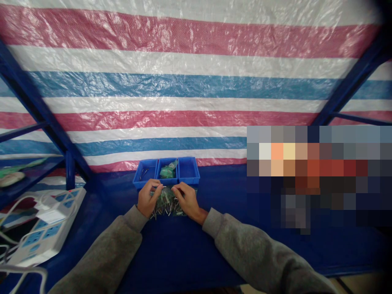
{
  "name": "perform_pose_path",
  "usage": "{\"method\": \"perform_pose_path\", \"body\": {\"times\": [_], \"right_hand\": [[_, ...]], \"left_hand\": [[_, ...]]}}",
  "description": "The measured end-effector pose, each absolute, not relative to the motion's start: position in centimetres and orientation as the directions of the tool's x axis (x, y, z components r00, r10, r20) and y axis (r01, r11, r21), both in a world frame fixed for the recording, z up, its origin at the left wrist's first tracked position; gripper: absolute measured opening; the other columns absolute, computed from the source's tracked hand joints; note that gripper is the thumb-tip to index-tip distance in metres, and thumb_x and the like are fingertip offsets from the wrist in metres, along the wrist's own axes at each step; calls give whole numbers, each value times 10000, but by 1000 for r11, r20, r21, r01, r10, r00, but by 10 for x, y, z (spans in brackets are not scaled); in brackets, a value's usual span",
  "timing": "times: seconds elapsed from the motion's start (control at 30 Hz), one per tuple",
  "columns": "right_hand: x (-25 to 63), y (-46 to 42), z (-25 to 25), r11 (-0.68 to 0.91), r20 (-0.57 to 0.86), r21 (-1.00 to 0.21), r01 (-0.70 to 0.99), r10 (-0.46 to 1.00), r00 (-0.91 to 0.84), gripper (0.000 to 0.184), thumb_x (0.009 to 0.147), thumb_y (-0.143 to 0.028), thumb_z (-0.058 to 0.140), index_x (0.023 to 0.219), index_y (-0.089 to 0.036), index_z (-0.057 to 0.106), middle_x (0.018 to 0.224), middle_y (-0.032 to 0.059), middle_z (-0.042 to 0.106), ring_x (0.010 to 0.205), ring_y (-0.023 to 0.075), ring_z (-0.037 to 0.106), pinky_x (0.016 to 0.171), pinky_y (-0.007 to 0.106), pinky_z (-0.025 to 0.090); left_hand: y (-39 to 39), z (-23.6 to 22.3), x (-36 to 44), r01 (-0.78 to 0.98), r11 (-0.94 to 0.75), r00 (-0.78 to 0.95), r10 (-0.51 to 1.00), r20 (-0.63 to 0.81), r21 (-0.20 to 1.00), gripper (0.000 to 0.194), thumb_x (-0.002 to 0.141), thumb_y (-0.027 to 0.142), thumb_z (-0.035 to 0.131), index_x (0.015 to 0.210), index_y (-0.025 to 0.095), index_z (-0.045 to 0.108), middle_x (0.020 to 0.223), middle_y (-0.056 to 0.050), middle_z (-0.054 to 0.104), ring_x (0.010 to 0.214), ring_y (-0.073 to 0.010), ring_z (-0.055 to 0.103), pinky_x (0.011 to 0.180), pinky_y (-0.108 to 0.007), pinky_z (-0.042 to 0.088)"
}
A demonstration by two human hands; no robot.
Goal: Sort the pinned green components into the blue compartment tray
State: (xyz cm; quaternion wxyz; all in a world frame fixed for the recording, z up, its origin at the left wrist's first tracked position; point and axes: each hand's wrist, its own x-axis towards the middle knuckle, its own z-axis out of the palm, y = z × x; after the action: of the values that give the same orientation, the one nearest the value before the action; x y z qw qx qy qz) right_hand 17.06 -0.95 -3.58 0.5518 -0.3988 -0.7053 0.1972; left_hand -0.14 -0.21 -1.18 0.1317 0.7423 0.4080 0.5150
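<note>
My left hand (150,197) is closed in a pinch above a pile of thin metal pins (168,210). A small, thin, silvery pin (164,186) sticks out from its fingertips toward the right. Across from it, my right hand (187,200) is pinched too, its fingertips close to the pin's end; what they hold, if anything, is too small to make out. A crumpled clear plastic bag (166,195) lies among the pins between my hands. Just behind stands a blue tray (189,180) with three compartments: a few thin pieces at left, a green plastic bag (168,170) in the middle.
All of this rests on a dark blue tabletop (171,257). At left lies a white power strip (58,241) with plugs and cables. Blue metal frame bars (39,106) slant up at both sides, before a striped plastic sheet (190,85). The right side is pixelated.
</note>
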Motion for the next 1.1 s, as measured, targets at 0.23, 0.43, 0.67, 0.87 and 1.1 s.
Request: {"method": "perform_pose_path", "body": {"times": [0.23,0.43,0.67,0.87,1.1], "right_hand": [[170,-11,-34,601,617,-734,317,785,-57,241,911,-270,422,873,-177,641,775,28,625,694,137,554,657,240,414],[170,-13,-32,597,615,-752,278,788,-30,252,917,-255,399,942,-178,637,840,39,650,750,147,587,692,245,429],[171,-11,-36,595,615,-751,286,788,-24,239,913,-256,408,940,-175,631,837,39,639,734,145,571,679,246,421],[171,-10,-39,654,658,-699,287,747,-99,218,892,-270,452,983,-190,634,762,30,587,659,140,532,632,247,417],[172,-9,-39,717,687,-647,260,696,-209,197,880,-277,500,967,-187,651,757,36,575,672,142,519,635,250,417]], "left_hand": [[-5,-12,-1,480,-553,165,820,549,682,159,882,288,476,851,162,568,675,-5,636,588,-115,601,616,-239,486],[-4,-12,-2,574,-619,193,738,646,536,163,849,298,536,771,165,587,671,1,622,586,-108,579,609,-218,465],[-2,-15,-4,603,-628,181,709,682,492,182,800,337,602,867,175,647,754,-8,679,660,-123,618,692,-224,485],[-2,-19,-5,580,-612,177,739,650,538,192,800,343,602,901,181,626,635,33,657,557,-102,610,627,-199,474],[-3,-17,-3,558,-620,188,742,644,552,205,802,331,601,939,179,601,502,73,579,455,-84,549,580,-191,458]]}}
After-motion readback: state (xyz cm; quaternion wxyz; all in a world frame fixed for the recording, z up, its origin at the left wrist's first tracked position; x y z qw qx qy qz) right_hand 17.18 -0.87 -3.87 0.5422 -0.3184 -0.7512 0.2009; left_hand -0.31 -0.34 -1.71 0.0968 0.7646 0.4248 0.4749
